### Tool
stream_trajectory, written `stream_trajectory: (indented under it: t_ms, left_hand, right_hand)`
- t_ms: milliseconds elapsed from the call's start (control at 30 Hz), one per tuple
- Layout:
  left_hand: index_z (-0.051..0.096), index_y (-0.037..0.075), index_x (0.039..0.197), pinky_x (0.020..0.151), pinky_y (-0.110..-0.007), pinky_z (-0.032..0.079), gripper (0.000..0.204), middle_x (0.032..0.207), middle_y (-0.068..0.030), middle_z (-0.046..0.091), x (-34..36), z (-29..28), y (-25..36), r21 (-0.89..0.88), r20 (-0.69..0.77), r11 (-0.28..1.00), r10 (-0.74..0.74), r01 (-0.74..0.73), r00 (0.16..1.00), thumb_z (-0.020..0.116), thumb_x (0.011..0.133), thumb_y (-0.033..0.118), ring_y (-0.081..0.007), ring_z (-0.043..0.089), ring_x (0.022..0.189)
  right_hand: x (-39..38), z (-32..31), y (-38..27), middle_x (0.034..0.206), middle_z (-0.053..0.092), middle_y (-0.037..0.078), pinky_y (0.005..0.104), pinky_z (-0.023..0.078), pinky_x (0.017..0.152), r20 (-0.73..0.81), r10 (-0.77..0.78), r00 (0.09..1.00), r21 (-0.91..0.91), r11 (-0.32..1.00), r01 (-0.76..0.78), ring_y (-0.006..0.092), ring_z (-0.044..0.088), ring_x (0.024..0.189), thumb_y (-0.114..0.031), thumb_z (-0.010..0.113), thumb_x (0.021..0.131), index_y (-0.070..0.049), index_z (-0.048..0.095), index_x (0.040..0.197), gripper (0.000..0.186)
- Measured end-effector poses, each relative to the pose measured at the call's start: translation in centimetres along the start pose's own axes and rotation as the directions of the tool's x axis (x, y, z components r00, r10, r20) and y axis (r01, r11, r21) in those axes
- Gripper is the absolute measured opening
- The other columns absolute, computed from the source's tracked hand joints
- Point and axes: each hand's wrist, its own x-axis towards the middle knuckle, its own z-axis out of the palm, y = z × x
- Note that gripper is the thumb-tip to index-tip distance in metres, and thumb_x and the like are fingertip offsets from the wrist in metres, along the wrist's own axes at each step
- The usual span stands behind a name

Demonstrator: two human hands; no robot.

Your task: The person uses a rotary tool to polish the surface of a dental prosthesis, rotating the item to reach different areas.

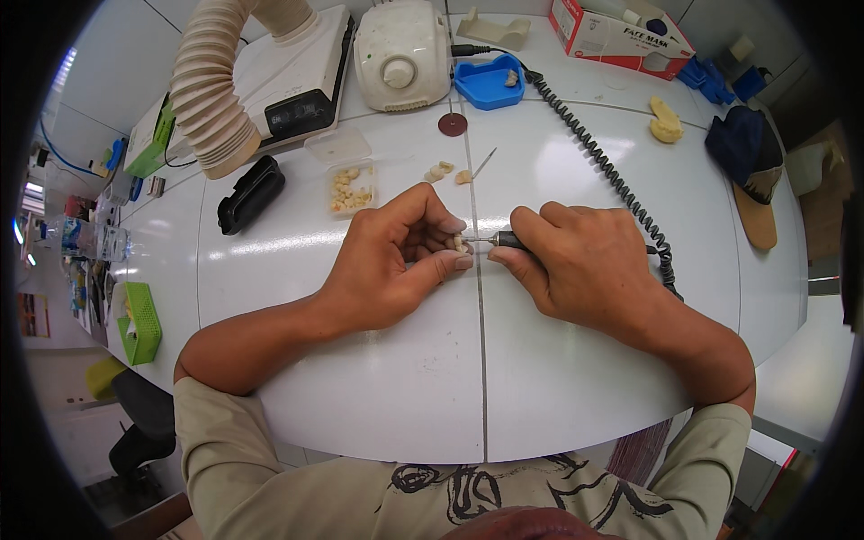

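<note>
At my far left a green mesh basket point(144, 317) sits near the table's edge, and farther back a pale corrugated hose point(205, 90) bends down with its open end toward the table. Right of it lie a black case point(252, 195), slanting away to the right, and a clear plastic box point(374, 189) of small, cream, tooth-like pieces point(346, 192), its lid up. My left hand point(382, 265) pinches a tiny cream piece point(460, 243) between thumb and fingertips; it is too small and covered for me to tell its long axis. Beyond my hands stands a blue tray point(486, 88). Just right of the piece is the rotary handpiece point(510, 240), its long axis running nearly straight across in front of me and its thin metal tip pointing left at the piece; I cannot tell whether they touch. My right hand point(585, 261) curls around the handpiece's dark body, thumb and forefinger near the front. A black coiled cord point(601, 148) runs behind that hand. Farther right, a red-and-white carton point(661, 65) bears large dark printed lettering, then come a yellow lump point(666, 124) and a dark cap point(742, 148) with a tan brim.
</note>
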Motion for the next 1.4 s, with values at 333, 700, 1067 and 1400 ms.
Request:
stream_trajectory:
  t_ms: [333,700,1067,1400]
  left_hand:
    - [0.063,0.000,0.112,0.081,-0.025,0.058,0.027,0.098,-0.0046,0.072,0.0,0.0,0.0,-0.023,0.002,1.000,-0.020,0.020,1.000,0.086,0.098,0.005,-0.0075,0.068,0.089]
    - [0.054,0.004,0.129,0.081,-0.025,0.061,0.030,0.120,-0.0111,0.076,0.2,-0.6,0.6,-0.213,0.006,0.973,-0.090,0.089,0.996,0.074,0.107,0.002,-0.0176,0.078,0.117]
    - [0.053,0.005,0.135,0.082,-0.025,0.063,0.030,0.125,-0.0115,0.075,0.1,-0.6,0.2,-0.248,0.008,0.967,-0.063,0.063,0.998,0.070,0.110,0.003,-0.0190,0.079,0.118]
    - [0.053,0.005,0.136,0.084,-0.027,0.063,0.031,0.126,-0.0115,0.075,0.1,-0.6,-0.1,-0.224,0.022,0.974,-0.040,0.044,0.999,0.070,0.110,0.003,-0.0179,0.078,0.119]
  right_hand:
    - [-0.1,0.0,-0.1,0.070,0.071,0.010,0.0424,0.052,0.049,0.009,0.010,1.000,-0.003,1.000,-0.010,0.0283,0.072,0.057,-0.046,0.072,0.108,-0.009,0.072,0.095,0.039]
    - [0.1,-0.8,0.5,0.068,0.069,0.010,0.0444,0.049,0.048,-0.007,0.009,1.000,0.044,0.999,-0.009,0.0309,0.068,0.054,-0.045,0.072,0.107,-0.007,0.070,0.091,0.042]
    - [0.2,-0.4,0.7,0.069,0.068,0.009,0.0465,0.049,0.050,-0.029,-0.011,1.000,0.051,0.999,0.013,0.0327,0.067,0.055,-0.044,0.072,0.107,-0.006,0.067,0.090,0.042]
    - [0.2,-0.5,0.6,0.069,0.067,0.009,0.0463,0.049,0.050,-0.016,-0.011,1.000,0.041,0.999,0.012,0.0330,0.067,0.055,-0.045,0.072,0.107,-0.007,0.066,0.090,0.042]
